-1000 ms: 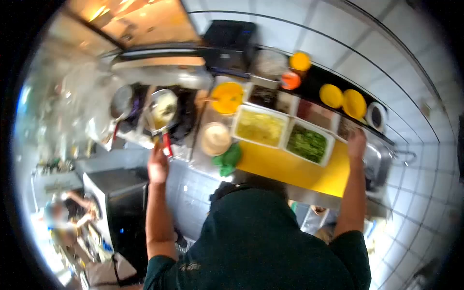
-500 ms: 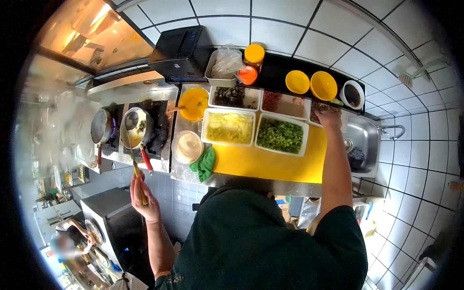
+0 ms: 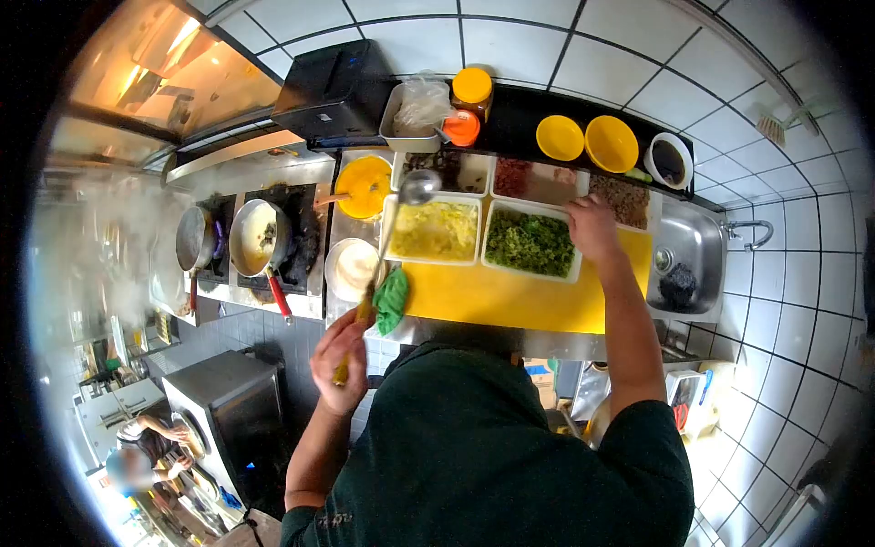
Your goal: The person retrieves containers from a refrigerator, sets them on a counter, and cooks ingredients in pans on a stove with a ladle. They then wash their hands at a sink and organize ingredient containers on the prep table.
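My left hand (image 3: 340, 360) is closed around the yellow handle of a ladle (image 3: 419, 188). The ladle's metal bowl hangs over the near edge of a tray of dark pieces (image 3: 434, 170) and the tub of yellow shreds (image 3: 432, 230). At the right rim of a white tub of chopped greens (image 3: 530, 242), my right hand (image 3: 592, 225) has its fingers curled and pressed together; what they hold, if anything, is hidden. Just right of that hand sits a tray of brown minced filling (image 3: 622, 201), and behind it a tray of reddish meat (image 3: 518, 179).
Left on the stove are a red-handled frying pan (image 3: 257, 239) with pale contents and a second pan (image 3: 194, 239). An orange-yellow bowl (image 3: 364, 188), a tub of white paste (image 3: 354, 268) and a green cloth (image 3: 392, 301) flank the yellow board (image 3: 510, 301). A sink (image 3: 691, 239) stands right.
My left hand has lifted the ladle out of the pan and carried it right, over the trays. My right hand has moved left from the minced filling to the greens tub's edge.
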### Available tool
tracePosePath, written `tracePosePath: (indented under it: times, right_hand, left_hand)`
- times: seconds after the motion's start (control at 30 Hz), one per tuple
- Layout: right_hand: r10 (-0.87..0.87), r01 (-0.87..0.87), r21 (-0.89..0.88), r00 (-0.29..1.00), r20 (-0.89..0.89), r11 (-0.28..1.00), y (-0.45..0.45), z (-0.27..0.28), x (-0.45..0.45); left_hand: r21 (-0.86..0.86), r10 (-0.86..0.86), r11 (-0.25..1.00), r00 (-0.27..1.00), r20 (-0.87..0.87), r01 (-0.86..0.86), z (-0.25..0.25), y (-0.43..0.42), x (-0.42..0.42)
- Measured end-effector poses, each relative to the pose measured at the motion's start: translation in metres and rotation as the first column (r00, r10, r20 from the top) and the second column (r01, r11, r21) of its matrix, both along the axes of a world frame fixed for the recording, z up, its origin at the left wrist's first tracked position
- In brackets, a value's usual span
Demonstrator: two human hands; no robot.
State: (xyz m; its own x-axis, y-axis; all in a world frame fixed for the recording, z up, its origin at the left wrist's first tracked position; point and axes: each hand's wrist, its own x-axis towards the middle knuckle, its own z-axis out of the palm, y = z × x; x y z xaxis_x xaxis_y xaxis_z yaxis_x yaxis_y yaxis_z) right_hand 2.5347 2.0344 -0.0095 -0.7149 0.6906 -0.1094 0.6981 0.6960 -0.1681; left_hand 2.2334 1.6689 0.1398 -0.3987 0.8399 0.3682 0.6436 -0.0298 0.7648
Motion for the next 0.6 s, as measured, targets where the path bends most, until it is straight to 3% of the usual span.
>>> tracePosePath:
  times: [0.03, 0.07, 0.1, 0.3, 0.4, 0.5, 0.6]
  right_hand:
    - [-0.011, 0.011, 0.023, 1.000, -0.015, 1.000, -0.001, -0.006, 0.002]
    - [-0.019, 0.021, 0.047, 0.999, -0.031, 0.999, -0.003, -0.014, 0.003]
    - [-0.026, 0.029, 0.069, 0.999, -0.047, 0.997, -0.003, -0.022, 0.005]
    - [0.047, -0.043, 0.068, 0.997, -0.056, 0.997, -0.014, -0.015, 0.012]
    - [0.094, -0.051, 0.237, 0.980, -0.174, 0.970, -0.020, -0.025, 0.013]
    - [-0.260, 0.274, 0.034, 0.940, -0.222, 0.961, -0.036, -0.003, 0.004]
    - [-0.512, 0.506, -0.122, 0.859, -0.021, 0.854, -0.048, 0.004, 0.003]
  left_hand:
    - [-0.084, -0.053, 0.995, 0.993, -0.101, 0.044, 0.004, 0.009, 0.002]
    - [-0.044, -0.127, 0.991, 0.984, -0.122, 0.123, 0.003, 0.021, 0.005]
    - [-0.065, -0.148, 0.987, 0.988, -0.044, 0.145, 0.000, 0.027, 0.011]
    - [-0.107, -0.281, 0.955, 0.960, -0.020, 0.277, 0.000, 0.040, 0.022]
    - [-0.100, -0.297, 0.950, 0.955, 0.009, 0.297, -0.003, 0.039, 0.023]
    - [-0.113, -0.298, 0.948, 0.954, 0.021, 0.298, -0.003, 0.040, 0.024]
    - [-0.132, -0.293, 0.946, 0.955, 0.032, 0.295, -0.004, 0.037, 0.022]
